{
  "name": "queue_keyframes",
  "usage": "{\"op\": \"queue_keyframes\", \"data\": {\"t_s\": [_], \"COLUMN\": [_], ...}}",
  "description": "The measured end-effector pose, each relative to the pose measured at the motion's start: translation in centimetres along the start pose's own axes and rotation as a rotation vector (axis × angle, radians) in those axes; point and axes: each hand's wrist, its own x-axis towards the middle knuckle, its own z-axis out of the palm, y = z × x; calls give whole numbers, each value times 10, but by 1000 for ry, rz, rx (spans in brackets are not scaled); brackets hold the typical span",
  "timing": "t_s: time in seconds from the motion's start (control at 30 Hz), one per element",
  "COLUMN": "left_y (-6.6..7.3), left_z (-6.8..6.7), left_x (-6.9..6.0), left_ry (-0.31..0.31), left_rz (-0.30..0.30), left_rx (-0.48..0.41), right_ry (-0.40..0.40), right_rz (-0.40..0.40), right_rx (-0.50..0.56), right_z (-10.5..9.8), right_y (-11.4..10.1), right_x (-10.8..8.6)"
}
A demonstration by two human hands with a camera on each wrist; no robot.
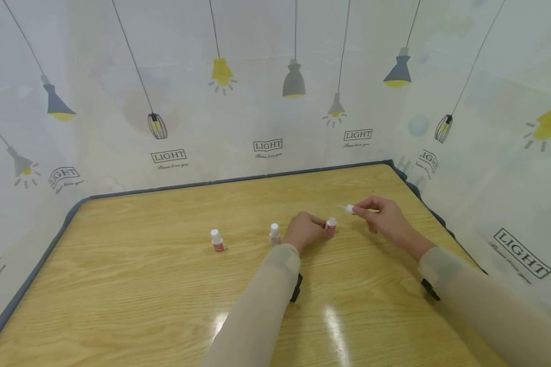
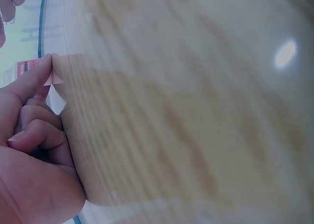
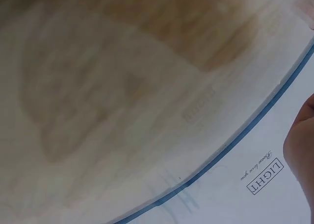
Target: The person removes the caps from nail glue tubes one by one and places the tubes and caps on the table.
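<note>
Small white red-labelled bottle [image 1: 331,228] gripped by left hand [image 1: 305,231]; white thin-tipped cap [image 1: 350,209] pinched by right hand [image 1: 387,217].
At two o'clock on the yellow wood-grain table [image 1: 142,295], any contents could be spilled if the uncapped bottle were tilted by a slack grip.

Held bottle [image 1: 331,228] is white with a pinkish-red label; held cap [image 1: 350,209] is white. Leftmost bottle [image 1: 218,241] has white top, red label. Middle bottle [image 1: 274,234] has white top; label maybe greyish, too small to call. Tabletop [image 1: 165,285] is yellow-brown wood grain. Backdrop [image 1: 239,120] is off-white, printed with yellow, grey, blue lamps [image 1: 294,80]. Sleeves [image 1: 261,306] are cream.
</note>
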Motion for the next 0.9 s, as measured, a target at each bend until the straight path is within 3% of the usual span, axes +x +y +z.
{"op": "queue_keyframes", "data": {"t_s": [0.2,0.4,0.63,0.9], "left_y": [0,-1,-1,0], "left_z": [-1,0,2,3], "left_x": [-1,1,3,5], "left_ry": [0,7,20,35], "left_rz": [1,0,-15,-32], "left_rx": [3,8,-5,0], "right_ry": [-111,-202,-207,-185], "right_rz": [-8,9,56,20], "right_rx": [45,-13,-107,-243], "right_z": [-6,-5,8,18], "right_y": [1,1,4,9], "right_x": [1,3,8,13]}}
